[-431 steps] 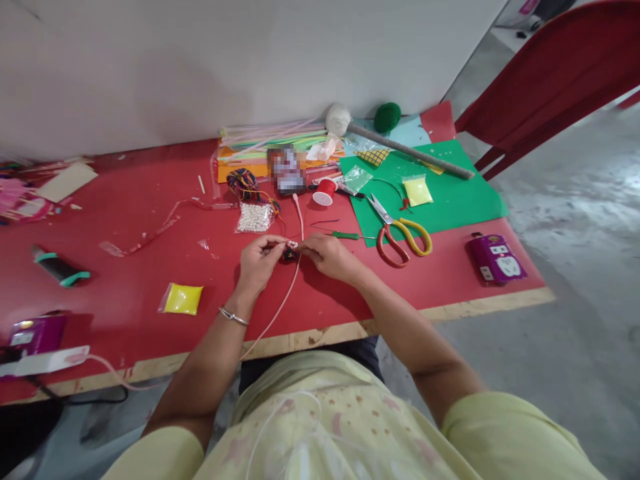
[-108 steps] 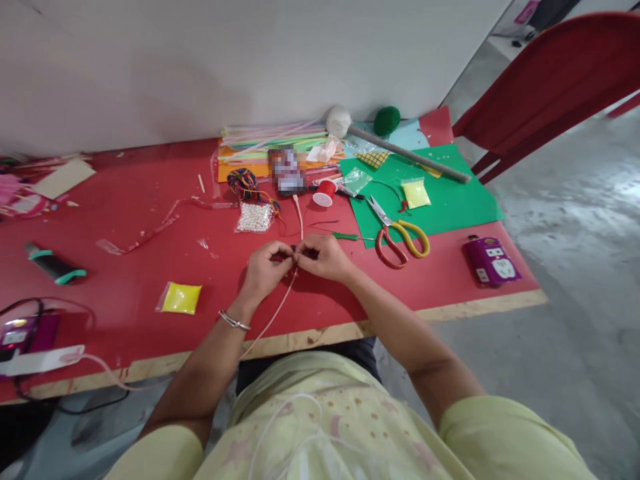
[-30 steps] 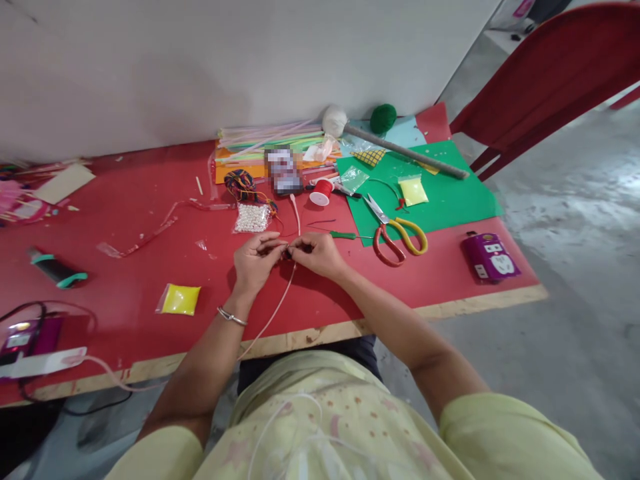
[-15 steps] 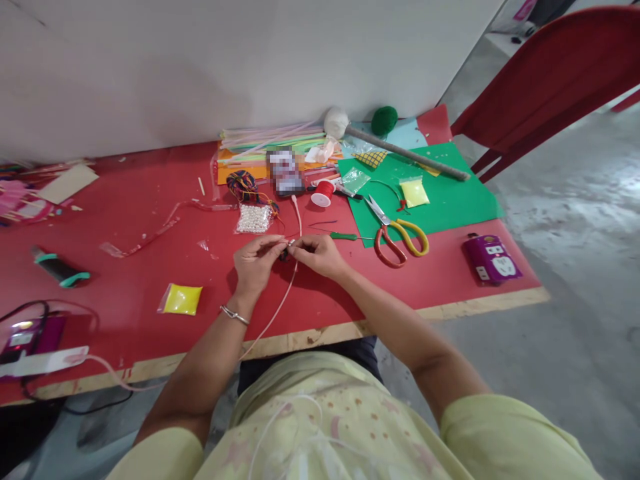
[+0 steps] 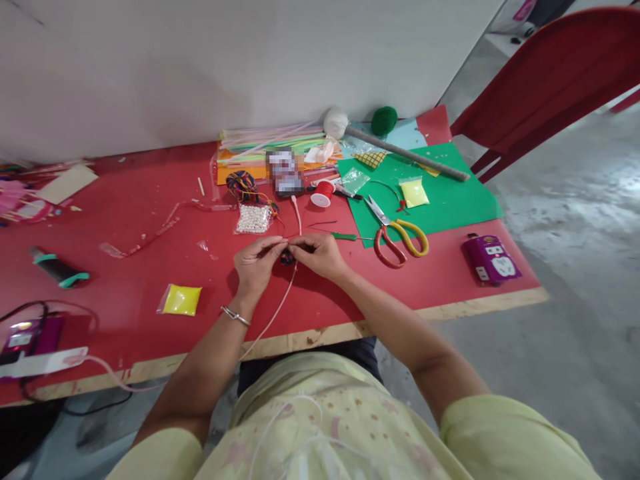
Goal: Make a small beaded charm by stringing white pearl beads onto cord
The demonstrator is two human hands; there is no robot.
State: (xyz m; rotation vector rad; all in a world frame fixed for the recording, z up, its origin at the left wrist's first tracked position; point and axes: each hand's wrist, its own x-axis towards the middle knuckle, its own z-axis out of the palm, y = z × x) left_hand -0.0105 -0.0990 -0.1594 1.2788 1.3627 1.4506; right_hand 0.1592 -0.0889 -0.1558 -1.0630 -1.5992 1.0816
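Thumb and fingers of my left hand (image 5: 254, 265) are pinched together, meeting the pinched fingertips of my right hand (image 5: 320, 256). Just below the fingertips shows a small dark multicoloured piece (image 5: 287, 257), which looks like yarn; the hands cover part of it. Thin strands at the fingertips are too fine to make out. A pink charging cable (image 5: 281, 303) runs beneath the hands. Beyond them lie a bag of white beads (image 5: 253, 219), a multicoloured yarn bundle (image 5: 242, 186) and a red thread spool (image 5: 323, 193). A green-handled hook tool (image 5: 344, 236) is right of my right hand.
Scissors (image 5: 397, 241) lie partly on a green sheet (image 5: 445, 200). A purple power socket block (image 5: 493, 259) stands at the right. At left are a yellow packet (image 5: 183, 300) and a cutter (image 5: 61, 270). A phone (image 5: 286, 172) lies near the wall (image 5: 200, 73).
My fingertips have shifted slightly, and more of the dark multicoloured piece shows below them. The other things on the table stay where they were.
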